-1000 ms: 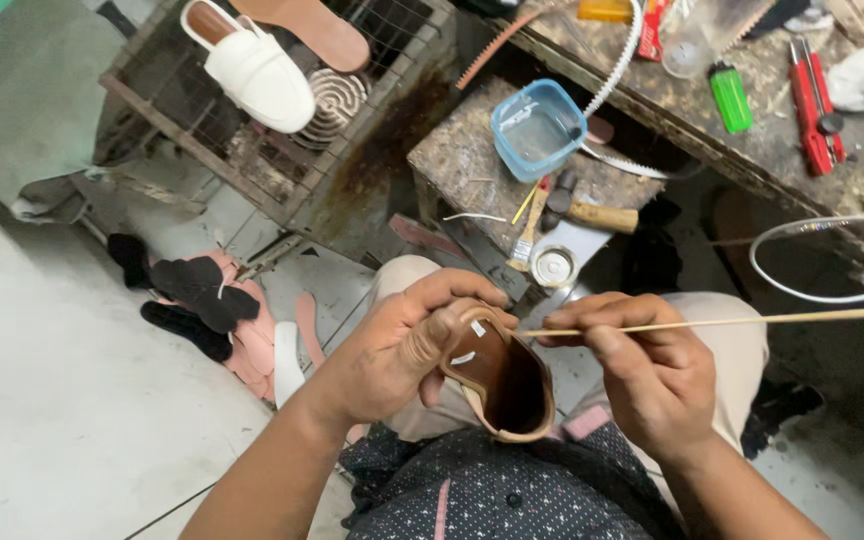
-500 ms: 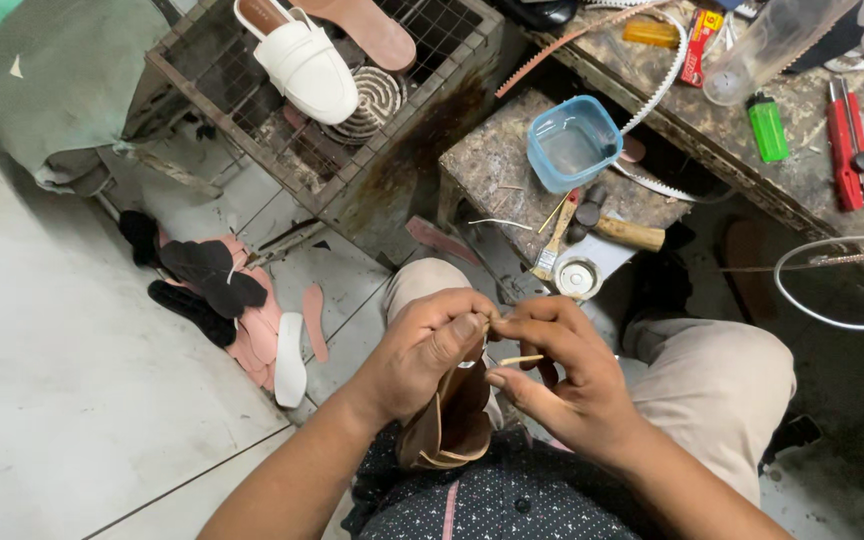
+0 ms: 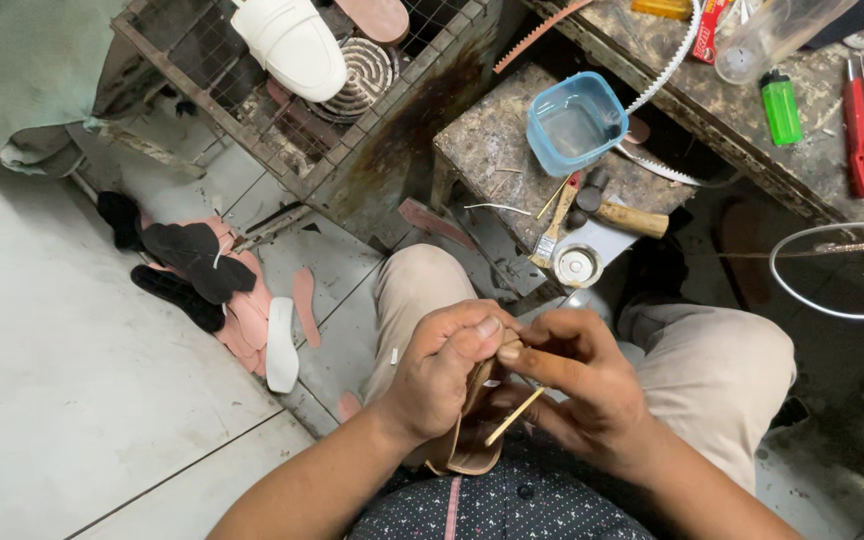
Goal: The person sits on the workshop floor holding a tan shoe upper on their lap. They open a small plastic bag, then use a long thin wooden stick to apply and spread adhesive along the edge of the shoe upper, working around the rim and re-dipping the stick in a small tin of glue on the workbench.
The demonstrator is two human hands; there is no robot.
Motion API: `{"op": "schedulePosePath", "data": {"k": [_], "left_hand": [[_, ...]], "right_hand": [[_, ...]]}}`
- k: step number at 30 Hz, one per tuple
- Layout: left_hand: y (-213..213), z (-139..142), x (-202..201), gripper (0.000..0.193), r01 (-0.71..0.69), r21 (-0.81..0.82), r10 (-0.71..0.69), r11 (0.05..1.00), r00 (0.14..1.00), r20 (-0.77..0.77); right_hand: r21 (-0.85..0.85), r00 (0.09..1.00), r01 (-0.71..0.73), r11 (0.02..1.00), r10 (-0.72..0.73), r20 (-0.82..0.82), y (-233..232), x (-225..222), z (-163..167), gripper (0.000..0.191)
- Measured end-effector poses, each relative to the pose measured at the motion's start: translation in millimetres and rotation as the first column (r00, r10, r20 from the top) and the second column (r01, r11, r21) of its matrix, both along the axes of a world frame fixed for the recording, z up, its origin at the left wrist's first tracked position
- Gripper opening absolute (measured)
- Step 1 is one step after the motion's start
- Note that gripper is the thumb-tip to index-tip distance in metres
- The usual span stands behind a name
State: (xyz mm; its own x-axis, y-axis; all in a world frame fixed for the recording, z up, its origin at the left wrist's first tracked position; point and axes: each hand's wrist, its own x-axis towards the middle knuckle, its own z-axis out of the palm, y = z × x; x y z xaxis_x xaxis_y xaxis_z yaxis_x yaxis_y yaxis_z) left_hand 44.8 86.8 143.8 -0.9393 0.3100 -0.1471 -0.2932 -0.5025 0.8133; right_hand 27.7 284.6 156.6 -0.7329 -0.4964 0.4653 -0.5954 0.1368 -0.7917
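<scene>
My left hand [image 3: 442,375] grips a tan leather shoe piece [image 3: 467,455] over my lap, thumb pressed on its top edge. My right hand [image 3: 577,385] pinches a thin tan strap [image 3: 514,415] against that same edge, fingertips touching the left thumb. Only a short end of the strap shows below the fingers. Most of the leather piece is hidden behind both hands.
A small stone block [image 3: 512,160] ahead holds a blue plastic tub [image 3: 574,122], a brush [image 3: 555,225], a wooden-handled tool [image 3: 632,218] and a round tin [image 3: 579,265]. A wire rack [image 3: 282,140] carries a white shoe [image 3: 292,45]. Pink and black insoles [image 3: 207,285] lie on the floor.
The long strap that stretched out to the right has been drawn in, leaving a short end. My right hand moved left against my left hand. The leather piece turned edge-on.
</scene>
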Motion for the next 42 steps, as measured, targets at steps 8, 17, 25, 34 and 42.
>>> {"op": "schedulePosePath", "data": {"k": [8, 17, 25, 34, 42], "left_hand": [[10, 0, -1, 0.025, 0.099, 0.045, -0.100, 0.994, 0.995, 0.024], [13, 15, -3, 0.021, 0.029, -0.334, -0.106, 0.942, 0.970, -0.218], [15, 12, -5, 0.023, -0.041, -0.434, -0.073, 0.900, 0.967, -0.243], [-1, -6, -15, 0.030, 0.025, -0.035, -0.022, 0.999, 0.996, 0.088], [-5, -4, -5, 0.032, 0.053, -0.041, -0.049, 0.998, 0.995, 0.087]], "right_hand": [[0.191, 0.990, 0.020, 0.981, 0.008, -0.142, 13, -8, 16, 0.036], [0.232, 0.961, -0.032, 0.972, 0.094, -0.261, 20, -13, 21, 0.037], [0.220, 0.926, -0.068, 0.973, 0.144, -0.348, 13, -22, 16, 0.033], [0.168, 0.916, 0.094, 0.981, -0.019, -0.402, -6, -18, 18, 0.049], [0.207, 0.869, 0.061, 0.976, 0.050, -0.492, 2, -16, 18, 0.044]]}}
